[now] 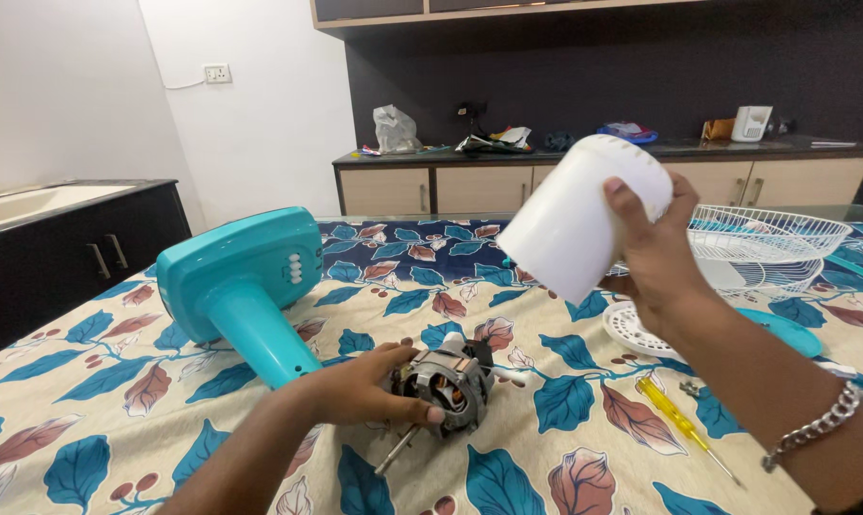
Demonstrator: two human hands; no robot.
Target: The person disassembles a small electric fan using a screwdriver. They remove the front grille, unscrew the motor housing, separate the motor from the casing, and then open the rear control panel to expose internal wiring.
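Observation:
My left hand grips a bare fan motor with its metal shaft pointing toward me, low on the leaf-patterned tablecloth. The motor joins the turquoise fan stand and base, which lies on its side to the left. My right hand holds a white plastic motor cover raised in the air, above and right of the motor, its open end tilted down to the left.
A yellow-handled screwdriver lies on the cloth under my right forearm. White wire fan guards and a white round grille sit at the right. A cluttered counter runs behind; a dark cabinet stands left.

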